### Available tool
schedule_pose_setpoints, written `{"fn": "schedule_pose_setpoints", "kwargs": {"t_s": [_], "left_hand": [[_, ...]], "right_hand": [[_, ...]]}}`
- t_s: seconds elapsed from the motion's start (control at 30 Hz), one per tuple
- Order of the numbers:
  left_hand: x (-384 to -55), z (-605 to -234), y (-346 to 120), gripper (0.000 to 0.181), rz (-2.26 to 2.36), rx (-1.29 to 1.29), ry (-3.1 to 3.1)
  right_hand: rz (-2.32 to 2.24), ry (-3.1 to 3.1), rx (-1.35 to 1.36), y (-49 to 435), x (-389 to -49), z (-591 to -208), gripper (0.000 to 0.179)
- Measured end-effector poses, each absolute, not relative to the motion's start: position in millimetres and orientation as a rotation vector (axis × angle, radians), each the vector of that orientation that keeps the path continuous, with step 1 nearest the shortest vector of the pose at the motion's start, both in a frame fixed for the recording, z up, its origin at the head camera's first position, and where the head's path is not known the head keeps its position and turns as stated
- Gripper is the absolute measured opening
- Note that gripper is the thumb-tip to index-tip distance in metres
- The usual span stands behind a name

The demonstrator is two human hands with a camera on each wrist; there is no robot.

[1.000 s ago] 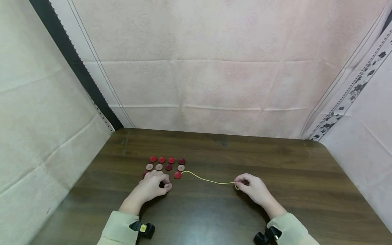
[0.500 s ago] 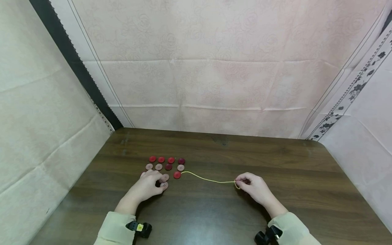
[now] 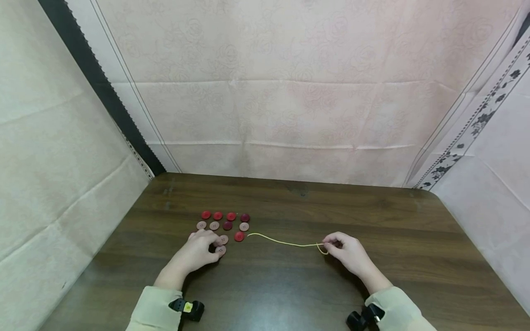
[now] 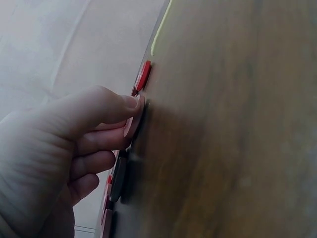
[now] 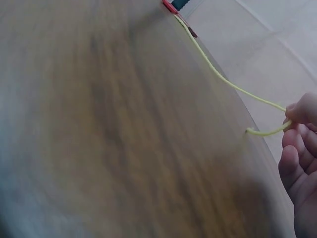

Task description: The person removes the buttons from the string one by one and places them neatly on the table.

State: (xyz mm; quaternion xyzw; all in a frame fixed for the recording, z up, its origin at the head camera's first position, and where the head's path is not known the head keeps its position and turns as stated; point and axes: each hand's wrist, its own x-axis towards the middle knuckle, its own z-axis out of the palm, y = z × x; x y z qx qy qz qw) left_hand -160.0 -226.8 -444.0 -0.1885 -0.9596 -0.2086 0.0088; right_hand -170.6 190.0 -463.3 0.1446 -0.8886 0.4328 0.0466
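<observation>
My left hand (image 3: 201, 249) pinches a pale pink button (image 3: 221, 250) between thumb and fingers, low over the table. Just behind it lies another pale pink button (image 3: 224, 239), partly beside the fingertips. The left wrist view shows the thumb on the face of the held button (image 4: 132, 124). Farther right, my right hand (image 3: 347, 252) pinches a yellow cord (image 3: 285, 242) near its right end, where a short tail curls below the fingers. The cord's left end lies close to a red button (image 3: 239, 236) but apart from it.
Several buttons lie in rows beyond my left hand: red ones (image 3: 217, 215) at the back, pale pink (image 3: 214, 225) and dark red (image 3: 227, 225) ones in front. My left hand covers part of the nearest row. Cloth hangs behind the wooden table (image 3: 273, 285).
My left hand has shifted left with its pale pink button, uncovering another pale pink one behind. My right hand has moved slightly right, drawing the cord's end away from the red button.
</observation>
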Motion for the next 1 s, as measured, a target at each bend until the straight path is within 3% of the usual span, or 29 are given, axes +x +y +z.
{"fn": "schedule_pose_setpoints", "kwargs": {"t_s": [0.5, 0.7, 1.0], "left_hand": [[-160, -443, -228, 0.01, -0.871, -0.531, -2.935], [-158, -438, -237, 0.021, -1.161, -0.329, -2.822], [-157, -436, -245, 0.018, -1.205, -0.155, -2.682]], "right_hand": [[1.317, -2.737, 0.442, 195, -170, -462, 0.006], [1.301, -2.755, 0.44, 197, -170, -462, 0.006], [1.307, -2.744, 0.456, 197, -172, -464, 0.008]]}}
